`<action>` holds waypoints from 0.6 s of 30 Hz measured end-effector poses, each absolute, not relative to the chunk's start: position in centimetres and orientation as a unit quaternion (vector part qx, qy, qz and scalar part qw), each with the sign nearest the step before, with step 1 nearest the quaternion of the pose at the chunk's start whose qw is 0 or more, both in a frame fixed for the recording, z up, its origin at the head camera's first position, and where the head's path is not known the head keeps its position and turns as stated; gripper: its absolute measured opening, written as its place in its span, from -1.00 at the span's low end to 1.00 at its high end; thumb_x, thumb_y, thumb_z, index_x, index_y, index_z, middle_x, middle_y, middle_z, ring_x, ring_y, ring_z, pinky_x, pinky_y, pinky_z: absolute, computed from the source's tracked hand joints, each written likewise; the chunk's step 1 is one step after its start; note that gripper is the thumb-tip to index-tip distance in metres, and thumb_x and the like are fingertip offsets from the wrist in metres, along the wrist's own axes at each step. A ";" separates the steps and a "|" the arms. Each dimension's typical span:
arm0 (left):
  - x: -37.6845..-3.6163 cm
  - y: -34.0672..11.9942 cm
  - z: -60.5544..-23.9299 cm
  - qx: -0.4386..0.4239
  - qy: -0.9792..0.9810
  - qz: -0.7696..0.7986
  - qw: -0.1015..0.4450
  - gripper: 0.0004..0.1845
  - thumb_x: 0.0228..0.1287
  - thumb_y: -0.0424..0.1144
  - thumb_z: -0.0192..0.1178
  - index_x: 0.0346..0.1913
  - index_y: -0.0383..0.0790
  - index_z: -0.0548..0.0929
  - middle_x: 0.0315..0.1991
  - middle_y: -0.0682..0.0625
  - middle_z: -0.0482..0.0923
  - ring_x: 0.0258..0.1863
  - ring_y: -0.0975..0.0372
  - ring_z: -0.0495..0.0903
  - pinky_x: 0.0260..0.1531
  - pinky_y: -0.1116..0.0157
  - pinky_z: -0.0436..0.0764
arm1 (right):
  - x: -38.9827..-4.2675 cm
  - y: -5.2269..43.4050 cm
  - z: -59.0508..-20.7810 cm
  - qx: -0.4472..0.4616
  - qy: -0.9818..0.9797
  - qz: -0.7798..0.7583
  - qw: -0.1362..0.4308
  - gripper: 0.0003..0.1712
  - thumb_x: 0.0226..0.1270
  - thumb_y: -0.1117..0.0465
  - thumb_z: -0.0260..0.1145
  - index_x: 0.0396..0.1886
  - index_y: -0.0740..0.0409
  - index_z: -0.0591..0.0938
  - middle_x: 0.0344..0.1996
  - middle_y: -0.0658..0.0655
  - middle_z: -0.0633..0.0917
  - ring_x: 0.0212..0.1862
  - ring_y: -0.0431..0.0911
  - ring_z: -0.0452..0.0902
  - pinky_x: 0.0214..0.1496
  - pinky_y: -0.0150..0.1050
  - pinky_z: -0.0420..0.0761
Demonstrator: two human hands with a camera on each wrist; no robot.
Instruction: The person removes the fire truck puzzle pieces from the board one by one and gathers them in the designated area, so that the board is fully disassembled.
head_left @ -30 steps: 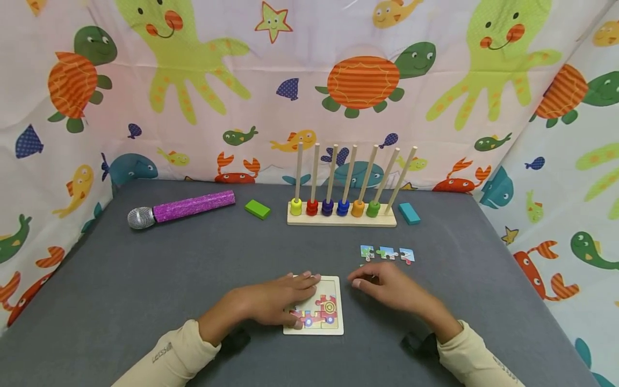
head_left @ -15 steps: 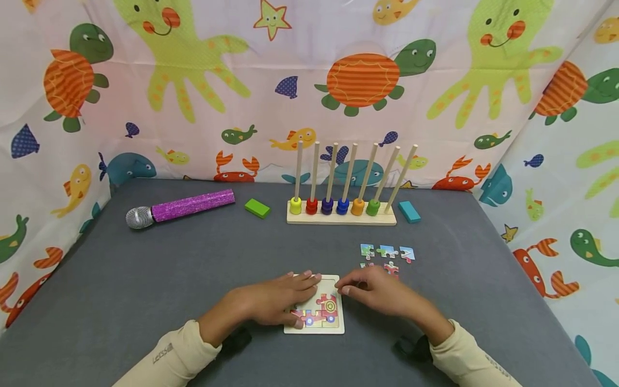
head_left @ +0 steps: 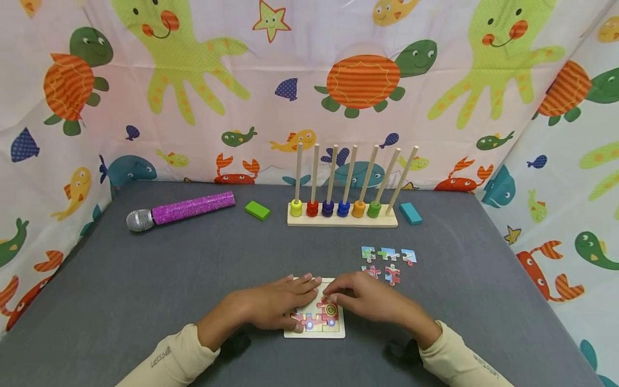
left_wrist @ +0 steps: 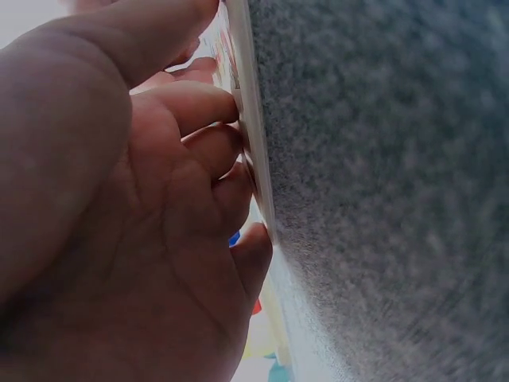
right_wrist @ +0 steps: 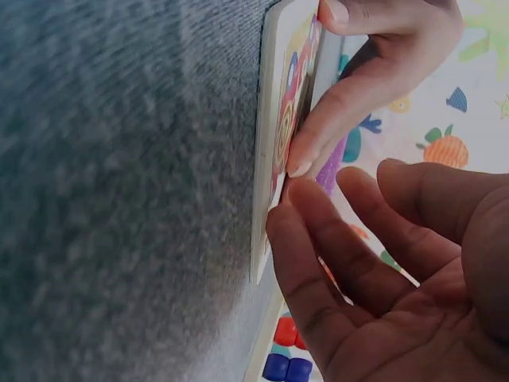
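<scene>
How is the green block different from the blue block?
The green block lies left of the wooden peg rack, near the purple microphone; the blue block lies right of the rack. One is bright green, the other teal blue. Both are small flat rectangles lying on the grey table, untouched by the hands.

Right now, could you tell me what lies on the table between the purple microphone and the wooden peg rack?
In the head view, a green block lies on the grey table between the purple microphone and the wooden peg rack, nearer the rack and touching neither.
</scene>
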State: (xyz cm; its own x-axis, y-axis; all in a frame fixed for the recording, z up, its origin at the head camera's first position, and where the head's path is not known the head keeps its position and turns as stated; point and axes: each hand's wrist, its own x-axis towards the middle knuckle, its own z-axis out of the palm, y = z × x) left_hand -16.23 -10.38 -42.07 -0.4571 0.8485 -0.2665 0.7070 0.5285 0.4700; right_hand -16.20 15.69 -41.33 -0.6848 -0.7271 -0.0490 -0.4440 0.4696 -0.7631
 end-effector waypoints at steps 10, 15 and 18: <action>-16.0 -10.5 -42.2 0.463 0.842 0.147 0.235 -0.24 0.40 0.00 0.14 0.52 -0.18 0.10 0.56 0.01 -0.15 0.51 0.18 -0.22 0.43 0.04 -0.09 | -16.5 14.9 -41.4 -0.353 0.834 -0.370 0.204 -0.74 0.47 0.21 0.18 -0.01 0.17 0.71 -0.16 0.00 0.73 -0.22 -0.29 0.56 -0.17 -0.29 0.58; -16.1 -10.5 -42.2 0.464 0.842 0.147 0.234 -0.22 0.40 0.01 0.13 0.54 -0.16 0.07 0.56 0.01 -0.17 0.51 0.17 -0.22 0.43 0.04 -0.09 | -16.5 14.7 -41.3 -0.372 0.836 -0.359 0.185 -0.79 0.43 0.28 0.22 -0.06 0.13 0.73 -0.17 -0.04 0.69 -0.17 -0.26 0.54 -0.13 -0.22 0.58; -16.1 -10.6 -42.1 0.462 0.841 0.153 0.235 -0.20 0.40 0.00 0.13 0.55 -0.11 0.01 0.56 0.02 -0.18 0.51 0.17 -0.22 0.43 0.03 -0.11 | -16.5 14.6 -41.3 -0.374 0.832 -0.367 0.183 -0.77 0.38 0.33 0.26 -0.03 0.13 0.72 -0.19 -0.04 0.67 -0.20 -0.26 0.54 -0.17 -0.26 0.58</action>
State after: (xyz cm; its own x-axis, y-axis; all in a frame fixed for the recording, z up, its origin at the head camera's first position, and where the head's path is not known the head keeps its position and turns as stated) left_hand -16.09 -10.59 -42.11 -0.4617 0.8500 -0.2538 0.7058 0.5253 0.4754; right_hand -16.48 14.61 -41.33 -0.6534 -0.7564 -0.0298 -0.4876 0.4507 -0.7477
